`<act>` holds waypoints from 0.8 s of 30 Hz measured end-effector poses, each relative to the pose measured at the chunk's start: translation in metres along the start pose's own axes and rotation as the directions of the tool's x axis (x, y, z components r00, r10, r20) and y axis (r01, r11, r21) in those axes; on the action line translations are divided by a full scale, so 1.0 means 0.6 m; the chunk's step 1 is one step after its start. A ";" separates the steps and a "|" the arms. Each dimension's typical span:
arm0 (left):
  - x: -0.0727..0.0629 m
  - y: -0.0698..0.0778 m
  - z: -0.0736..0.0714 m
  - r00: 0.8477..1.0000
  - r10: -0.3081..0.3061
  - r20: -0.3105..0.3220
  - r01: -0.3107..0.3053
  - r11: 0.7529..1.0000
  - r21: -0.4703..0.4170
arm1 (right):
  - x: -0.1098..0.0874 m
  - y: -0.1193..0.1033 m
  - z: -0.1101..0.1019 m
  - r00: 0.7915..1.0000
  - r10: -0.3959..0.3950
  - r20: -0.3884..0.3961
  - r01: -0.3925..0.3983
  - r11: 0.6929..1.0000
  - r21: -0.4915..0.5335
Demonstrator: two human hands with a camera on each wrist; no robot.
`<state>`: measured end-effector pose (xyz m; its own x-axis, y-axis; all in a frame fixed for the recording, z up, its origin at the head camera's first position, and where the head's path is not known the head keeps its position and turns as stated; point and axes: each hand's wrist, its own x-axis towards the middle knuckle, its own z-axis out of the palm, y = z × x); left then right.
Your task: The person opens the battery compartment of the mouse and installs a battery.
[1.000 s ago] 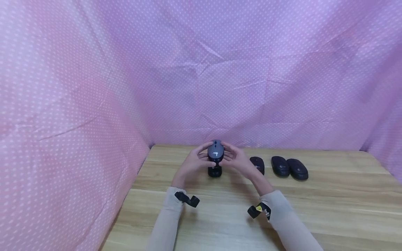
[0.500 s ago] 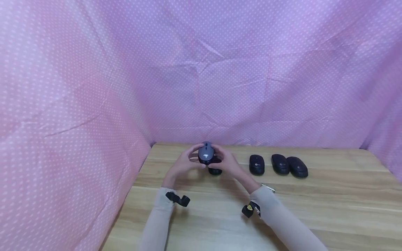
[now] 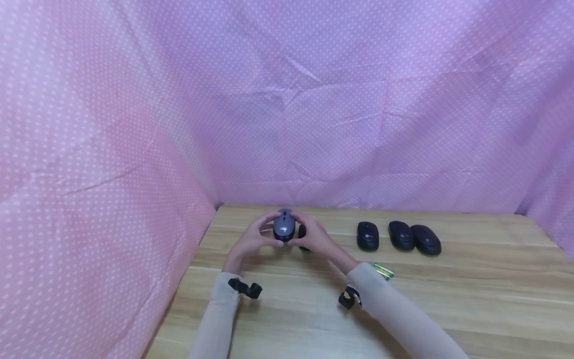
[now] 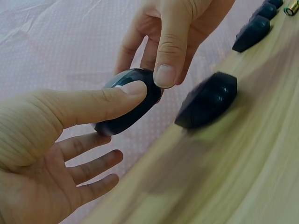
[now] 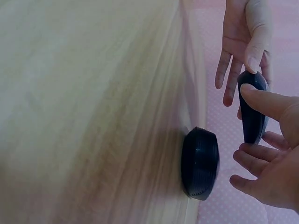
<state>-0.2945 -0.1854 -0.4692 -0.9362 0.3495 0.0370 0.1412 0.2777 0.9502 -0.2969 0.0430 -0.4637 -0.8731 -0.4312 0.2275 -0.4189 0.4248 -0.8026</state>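
Both hands pinch one computer mouse [image 3: 284, 225], grey on top with a pale logo and dark below. My left hand [image 3: 253, 238] has it by the left side, thumb at the near end and the other fingers farther back. From the opposite side, my right hand [image 3: 316, 234] grips it the same way. In the left wrist view the held mouse [image 4: 128, 105] is off the wooden table. Just right of it a black mouse [image 5: 201, 163] stands on the tabletop, partly hidden by my right hand in the head view.
To the right a black mouse [image 3: 367, 236] stands alone. Beyond it are two more, a black mouse [image 3: 401, 235] and another black mouse [image 3: 426, 240], side by side. Green batteries [image 3: 383, 271] lie by my right sleeve. Pink dotted cloth [image 3: 287, 124] hangs behind the wooden table [image 3: 296, 319].
Both hands have carried the grey-topped mouse left and slightly nearer, away from the black mouse beside it. The batteries and the lone black mouse have come out from behind the right arm.
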 end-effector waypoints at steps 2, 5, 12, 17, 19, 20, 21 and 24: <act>-0.001 -0.005 -0.003 1.000 0.000 0.005 0.000 1.000 0.009 | 0.001 0.000 0.004 1.000 0.005 0.013 -0.004 1.000 -0.027; -0.002 -0.011 -0.007 1.000 0.001 0.013 -0.002 0.999 0.033 | 0.003 0.000 0.011 0.999 0.021 0.033 -0.018 0.996 -0.092; -0.006 -0.021 -0.014 0.999 -0.023 0.034 0.020 0.997 0.077 | 0.003 -0.002 0.021 0.998 0.006 0.061 0.008 0.974 -0.225; -0.004 -0.030 -0.014 0.999 -0.013 0.043 0.010 0.997 0.080 | 0.004 0.002 0.026 0.997 0.011 0.078 0.009 0.966 -0.259; -0.002 -0.035 -0.013 0.999 -0.008 0.045 0.004 0.996 0.085 | 0.005 0.003 0.028 0.997 0.008 0.076 0.013 0.960 -0.278; -0.002 -0.038 -0.013 0.999 -0.008 0.043 0.004 0.996 0.089 | 0.005 0.004 0.029 0.997 0.008 0.076 0.015 0.957 -0.291; -0.001 -0.040 -0.012 0.999 -0.009 0.041 0.005 0.996 0.088 | 0.005 0.005 0.030 0.997 0.012 0.079 0.013 0.954 -0.301; 0.000 -0.047 -0.011 0.999 -0.021 0.026 0.019 0.996 0.086 | 0.006 0.007 0.032 0.996 0.012 0.083 0.014 0.950 -0.313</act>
<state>-0.3008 -0.1989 -0.4941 -0.9303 0.3667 0.0092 0.1510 0.3601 0.9206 -0.2969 0.0280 -0.4769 -0.8544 -0.4908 0.1709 -0.4885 0.6462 -0.5864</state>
